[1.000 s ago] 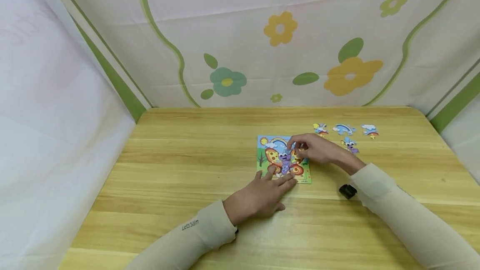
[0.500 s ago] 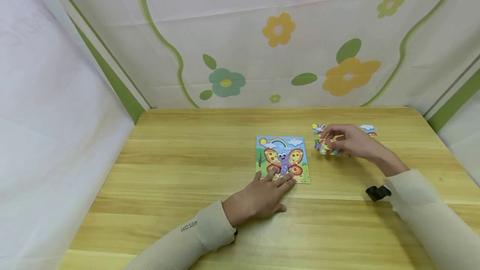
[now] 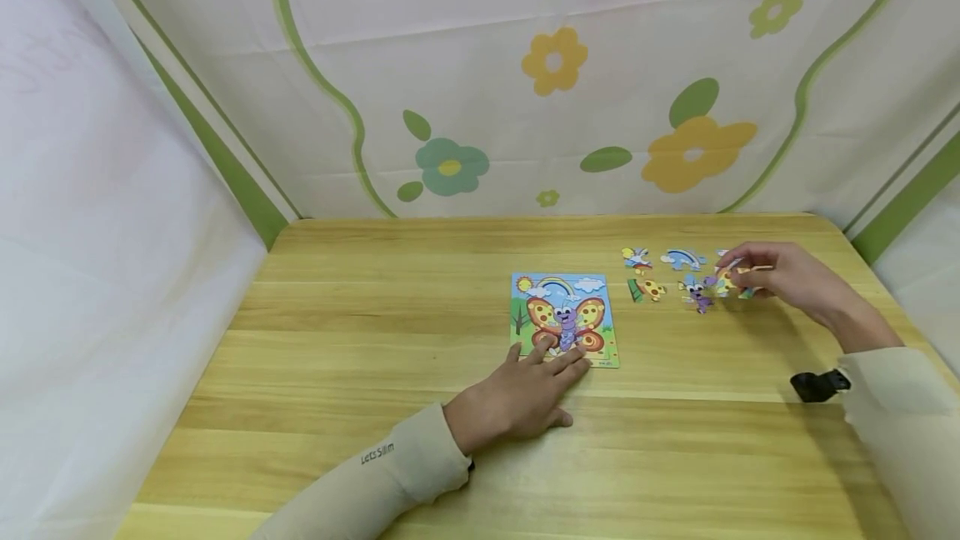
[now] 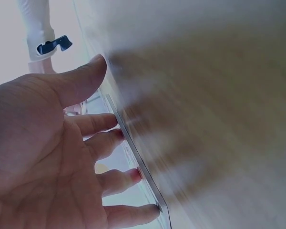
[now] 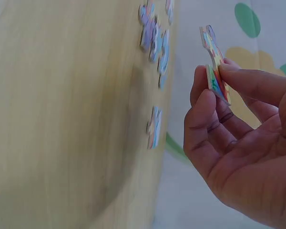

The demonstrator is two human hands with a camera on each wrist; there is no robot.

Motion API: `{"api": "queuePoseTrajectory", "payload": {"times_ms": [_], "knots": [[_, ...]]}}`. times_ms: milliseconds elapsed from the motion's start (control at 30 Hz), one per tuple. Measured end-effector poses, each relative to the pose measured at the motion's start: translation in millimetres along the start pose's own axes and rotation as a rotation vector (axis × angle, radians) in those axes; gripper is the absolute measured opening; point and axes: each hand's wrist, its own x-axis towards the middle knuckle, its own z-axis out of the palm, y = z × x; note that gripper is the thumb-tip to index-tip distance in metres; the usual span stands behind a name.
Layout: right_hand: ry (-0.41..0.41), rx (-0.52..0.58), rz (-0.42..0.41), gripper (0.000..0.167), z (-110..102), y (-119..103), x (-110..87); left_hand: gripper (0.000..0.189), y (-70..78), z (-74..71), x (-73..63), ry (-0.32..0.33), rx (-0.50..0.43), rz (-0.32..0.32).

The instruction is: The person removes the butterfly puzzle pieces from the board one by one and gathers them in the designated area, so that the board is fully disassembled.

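Observation:
In the head view my left hand (image 3: 517, 397) rests with spread, mostly straight fingers on the lower edge of a square butterfly picture board (image 3: 555, 284). The left wrist view shows those fingertips against the thin board's edge, with the thumb apart over the tabletop. My right hand (image 3: 801, 283), farther right, pinches a puzzle piece (image 5: 218, 56) between thumb and fingers. The piece has a yellow spotted wing, a purple end and some green. It is raised off the table, just right of the purple face piece (image 3: 697, 293) and in front of a cloud piece, which the hand partly covers.
Other loose pieces lie in two rows at the back right: a sun piece (image 3: 637, 258), a rainbow piece (image 3: 683, 258) and a green and yellow wing piece (image 3: 647, 289). The wooden table (image 3: 360, 323) ends at a flower-printed curtain (image 3: 480, 65).
My right hand has moved right from over the picture board, past the loose pieces, carrying the wing piece. The green and yellow piece has come into view. My left hand has stayed put.

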Motion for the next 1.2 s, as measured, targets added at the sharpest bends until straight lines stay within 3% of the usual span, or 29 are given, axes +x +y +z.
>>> {"api": "queuePoseTrajectory", "payload": {"times_ms": [300,600,1200], "knots": [[-0.033,0.031,0.101,0.033,-11.2,26.1,-0.1,0.076,1.1,0.8,-0.1,0.005,0.033,0.004],[-0.052,0.01,0.146,0.026,-13.4,37.6,2.9,0.076,1.7,1.5,0.6,0.0,0.028,0.003],[0.011,-0.138,0.091,0.027,-4.4,35.1,4.5,0.076,2.0,1.9,0.5,0.012,0.016,0.006]]}}
